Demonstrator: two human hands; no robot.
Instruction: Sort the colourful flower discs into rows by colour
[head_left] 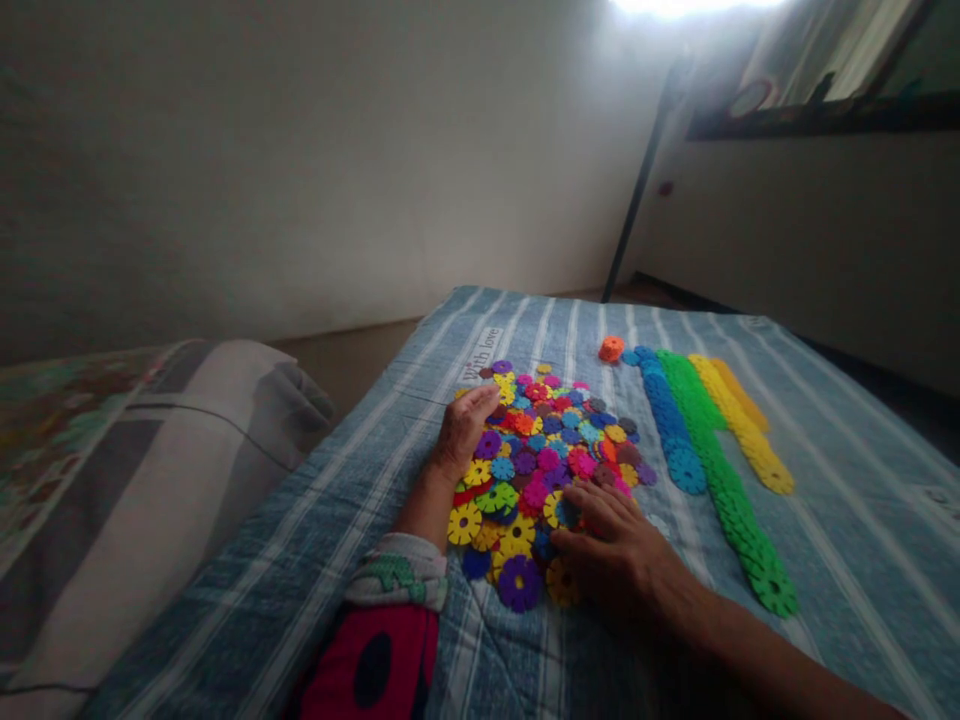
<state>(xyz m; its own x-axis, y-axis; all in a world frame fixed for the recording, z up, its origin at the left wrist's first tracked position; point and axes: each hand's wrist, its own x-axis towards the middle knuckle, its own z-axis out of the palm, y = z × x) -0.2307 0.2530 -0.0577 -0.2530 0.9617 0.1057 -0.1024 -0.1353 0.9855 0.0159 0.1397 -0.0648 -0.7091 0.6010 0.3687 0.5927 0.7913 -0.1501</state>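
Observation:
A loose pile of flower-shaped plastic discs in many colours lies on the striped blue cloth. My left hand rests against the pile's left edge, fingers stretched forward and holding nothing that I can see. Over the near right side of the pile is my right hand, palm down, with thumb and fingers apart. It touches or hovers just above a few discs; its palm side is hidden. A purple disc and a yellow disc lie at the near edge.
Right of the pile, discs overlap in long rows: a blue row, a green row and a yellow row. An orange stack stands behind. A lamp pole rises beyond the cloth; draped fabric lies left.

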